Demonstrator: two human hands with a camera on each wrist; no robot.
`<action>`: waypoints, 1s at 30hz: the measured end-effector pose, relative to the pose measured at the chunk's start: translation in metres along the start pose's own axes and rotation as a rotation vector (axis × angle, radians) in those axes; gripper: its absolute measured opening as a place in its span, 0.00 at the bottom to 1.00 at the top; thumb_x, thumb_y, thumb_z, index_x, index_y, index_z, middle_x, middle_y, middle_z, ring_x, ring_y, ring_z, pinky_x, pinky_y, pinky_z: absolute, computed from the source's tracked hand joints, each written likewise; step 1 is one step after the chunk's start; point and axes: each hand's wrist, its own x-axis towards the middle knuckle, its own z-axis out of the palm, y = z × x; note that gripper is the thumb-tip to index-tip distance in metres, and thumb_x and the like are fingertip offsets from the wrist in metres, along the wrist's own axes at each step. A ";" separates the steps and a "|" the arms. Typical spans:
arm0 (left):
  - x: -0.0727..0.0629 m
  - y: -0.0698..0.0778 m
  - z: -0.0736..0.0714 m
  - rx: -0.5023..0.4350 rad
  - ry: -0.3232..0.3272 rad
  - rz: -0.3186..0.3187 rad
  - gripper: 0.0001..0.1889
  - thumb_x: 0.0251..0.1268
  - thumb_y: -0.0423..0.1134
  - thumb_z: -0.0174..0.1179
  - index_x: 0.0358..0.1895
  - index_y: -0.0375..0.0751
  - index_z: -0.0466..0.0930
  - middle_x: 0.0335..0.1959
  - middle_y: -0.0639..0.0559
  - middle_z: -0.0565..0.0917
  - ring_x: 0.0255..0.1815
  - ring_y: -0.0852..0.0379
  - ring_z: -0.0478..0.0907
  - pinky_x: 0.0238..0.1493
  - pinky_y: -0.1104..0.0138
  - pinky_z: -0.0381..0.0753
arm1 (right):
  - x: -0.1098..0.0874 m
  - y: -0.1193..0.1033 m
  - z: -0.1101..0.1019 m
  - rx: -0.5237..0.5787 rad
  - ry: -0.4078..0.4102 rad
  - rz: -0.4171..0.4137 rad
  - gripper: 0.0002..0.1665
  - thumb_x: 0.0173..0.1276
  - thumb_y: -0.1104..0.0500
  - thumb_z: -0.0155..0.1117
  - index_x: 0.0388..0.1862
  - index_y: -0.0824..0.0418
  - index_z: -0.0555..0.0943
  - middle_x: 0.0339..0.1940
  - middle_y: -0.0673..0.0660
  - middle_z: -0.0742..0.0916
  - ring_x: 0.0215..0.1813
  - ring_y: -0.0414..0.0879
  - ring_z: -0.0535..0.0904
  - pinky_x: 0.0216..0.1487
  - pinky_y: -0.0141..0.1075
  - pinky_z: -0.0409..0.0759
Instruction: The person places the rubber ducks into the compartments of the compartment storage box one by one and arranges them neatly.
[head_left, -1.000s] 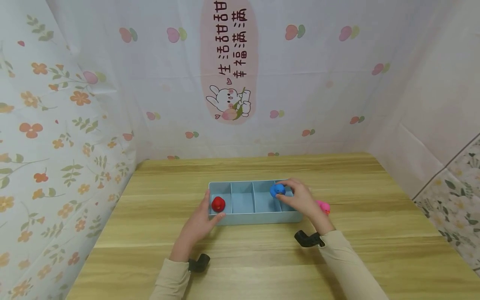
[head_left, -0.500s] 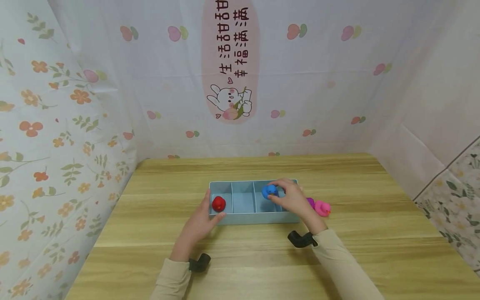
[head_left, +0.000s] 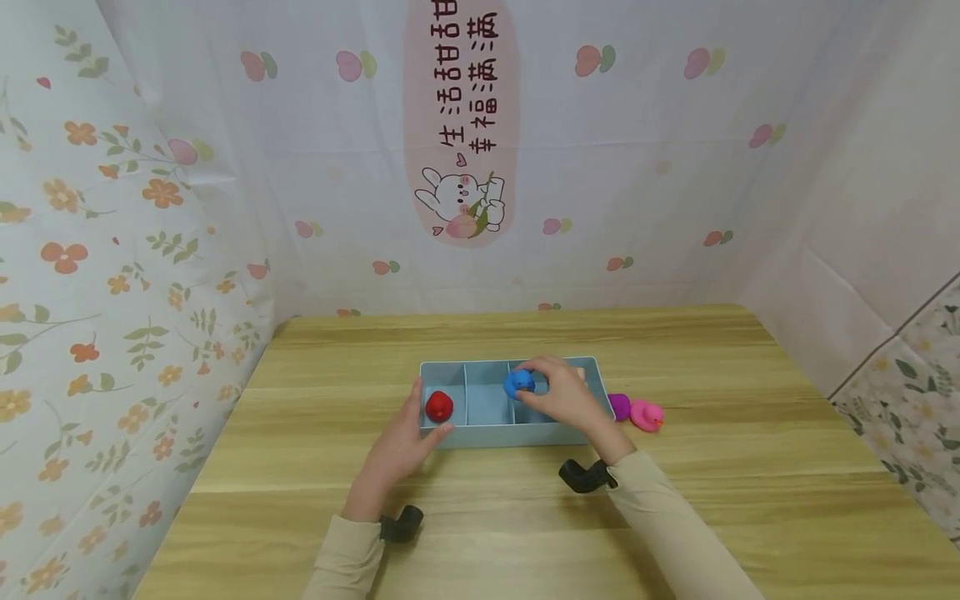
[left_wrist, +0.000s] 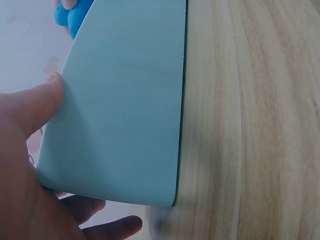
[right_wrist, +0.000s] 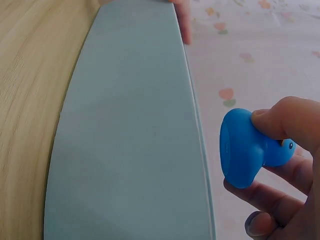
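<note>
Nearest, sleeves (head_left: pixel 341 554): beige, black mounts (head_left: pixel 401 525) at your wrists.
Bench (head_left: pixel 487 517): wood-grain, under the box.
Left grip (head_left: pixel 397 442): you hold the pale-blue box (head_left: pixel 517 436) at its near left corner.
Pink duck (head_left: pixel 646 415), purple toy (head_left: pixel 619 406): beside the box's right end.
Red duck (head_left: pixel 438 407): inside, leftmost compartment.
Right grip (head_left: pixel 558 396): you pinch the blue duck (head_left: pixel 517 384), raised over the second divider (head_left: pixel 513 413) from left.
Backdrop (head_left: pixel 637 167): white cloth, rabbit print (head_left: pixel 459 200).

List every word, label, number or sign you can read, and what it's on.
"生活甜甜": left column on the pink panel of the backdrop, its last character at the frame's top edge.
"幸福满满": right column, same panel.
No readable text on the box or blue duck.
</note>
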 end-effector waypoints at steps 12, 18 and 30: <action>0.001 -0.002 0.001 -0.019 0.009 0.014 0.49 0.66 0.54 0.58 0.76 0.36 0.35 0.77 0.40 0.49 0.76 0.41 0.51 0.73 0.48 0.55 | 0.013 -0.014 0.013 -0.073 -0.060 0.014 0.20 0.56 0.51 0.73 0.47 0.53 0.83 0.51 0.55 0.84 0.55 0.54 0.77 0.54 0.61 0.59; -0.001 0.000 0.000 -0.025 0.004 0.010 0.49 0.65 0.54 0.58 0.76 0.36 0.36 0.77 0.39 0.50 0.76 0.40 0.52 0.72 0.48 0.56 | 0.018 -0.019 0.022 -0.128 -0.083 0.020 0.20 0.56 0.50 0.74 0.47 0.52 0.84 0.52 0.53 0.85 0.55 0.52 0.76 0.52 0.55 0.58; -0.001 -0.001 -0.002 -0.027 0.013 0.020 0.49 0.65 0.54 0.58 0.76 0.35 0.37 0.77 0.38 0.50 0.76 0.40 0.52 0.72 0.48 0.56 | 0.026 -0.024 0.044 -0.342 -0.147 0.015 0.19 0.51 0.52 0.77 0.44 0.51 0.85 0.45 0.51 0.88 0.51 0.53 0.77 0.41 0.47 0.62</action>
